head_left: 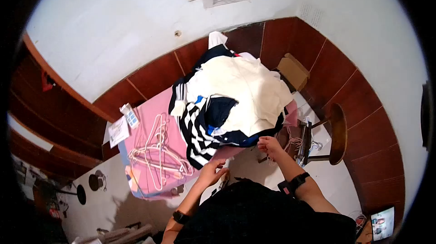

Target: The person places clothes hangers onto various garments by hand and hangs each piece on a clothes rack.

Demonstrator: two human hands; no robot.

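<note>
A big heap of clothes lies on a table with a pink cover [150, 108]. A cream-coloured garment [247, 87] is spread over its top. Beneath it show a black-and-white checked garment [200, 130] and dark navy cloth [220, 111]. My left hand [211, 174] is just in front of the checked garment, holding nothing, with thumb and fingers apart. By the front right edge of the heap, my right hand [270, 147] has its fingers curled in, and nothing shows in them. Several white and pink clothes hangers [160, 155] lie in a tangle left of the heap.
A small box [131, 118] and a printed sheet [119, 131] rest at the table's left corner. To the right are a round-seated stool [337, 134], more hangers [295, 143] and a cardboard box [293, 72]. A lit screen [383, 224] stands at lower right.
</note>
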